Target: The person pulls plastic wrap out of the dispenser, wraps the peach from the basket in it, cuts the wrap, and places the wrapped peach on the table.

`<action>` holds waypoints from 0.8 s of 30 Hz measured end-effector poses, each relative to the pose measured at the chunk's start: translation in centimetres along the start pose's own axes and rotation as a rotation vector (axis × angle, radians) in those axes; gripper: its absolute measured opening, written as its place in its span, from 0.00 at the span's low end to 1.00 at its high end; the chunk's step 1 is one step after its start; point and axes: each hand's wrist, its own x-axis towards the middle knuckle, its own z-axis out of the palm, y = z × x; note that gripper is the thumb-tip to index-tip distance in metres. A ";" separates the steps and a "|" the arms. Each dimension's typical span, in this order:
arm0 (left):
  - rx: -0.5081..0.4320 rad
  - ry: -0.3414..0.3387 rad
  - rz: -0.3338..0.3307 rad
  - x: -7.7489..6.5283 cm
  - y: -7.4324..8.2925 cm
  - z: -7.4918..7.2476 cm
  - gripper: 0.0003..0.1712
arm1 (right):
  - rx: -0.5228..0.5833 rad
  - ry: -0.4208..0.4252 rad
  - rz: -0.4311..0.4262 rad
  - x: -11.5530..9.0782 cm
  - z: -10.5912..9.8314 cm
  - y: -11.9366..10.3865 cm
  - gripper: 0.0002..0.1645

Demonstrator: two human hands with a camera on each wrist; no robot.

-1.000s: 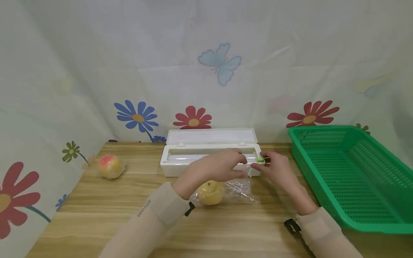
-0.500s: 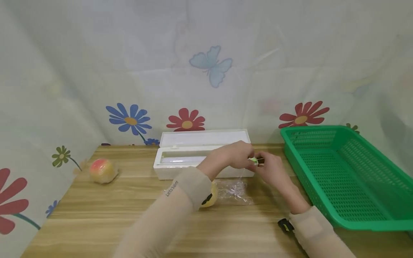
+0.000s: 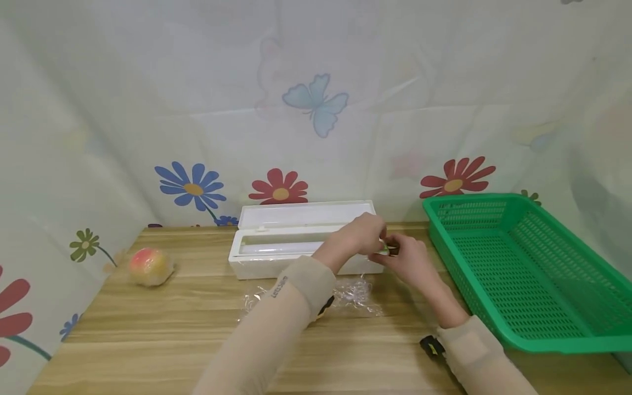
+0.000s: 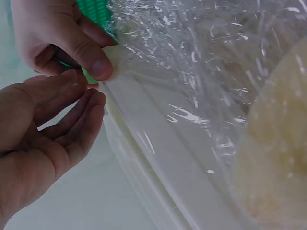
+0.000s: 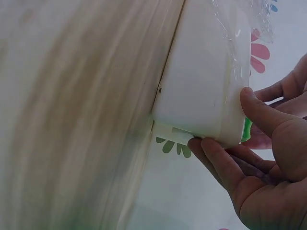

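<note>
A white cling film box (image 3: 257, 267) lies on the table with its lid up at the back and the roll (image 3: 283, 248) showing inside. At its right end, my left hand (image 3: 362, 233) pinches the small green slide cutter (image 4: 90, 76), which is mostly covered by fingers. My right hand (image 3: 412, 263) grips that same end, thumb (image 5: 256, 108) on the front edge and fingers at the end face. Clear film (image 3: 355, 293) spreads from the box over the table. Under the film is a round yellow fruit (image 4: 278, 139), nearly hidden by my left forearm in the head view.
A red-and-yellow fruit in film (image 3: 150, 266) sits on the left of the wooden table (image 3: 163, 334). A green plastic basket (image 3: 464, 274) stands at the right. A flower-print curtain (image 3: 345, 148) hangs behind the box.
My left hand has moved right and closed in on the green slide cutter beside my right hand. My left forearm now covers the middle fruit. My right hand stays at the box's end.
</note>
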 end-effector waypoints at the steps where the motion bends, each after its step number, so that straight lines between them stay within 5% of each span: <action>1: -0.009 0.011 -0.001 0.1 -0.1 0.1 0.07 | 0.001 0.001 0.005 0.0 0.0 0.0 0.21; 13: -0.007 0.112 0.041 0.8 -0.4 1.1 0.07 | 0.019 -0.001 0.020 0.1 0.2 0.1 0.18; 24: 0.046 0.086 0.030 0.8 0.2 1.1 0.13 | -0.001 0.010 -0.001 0.1 0.0 0.1 0.15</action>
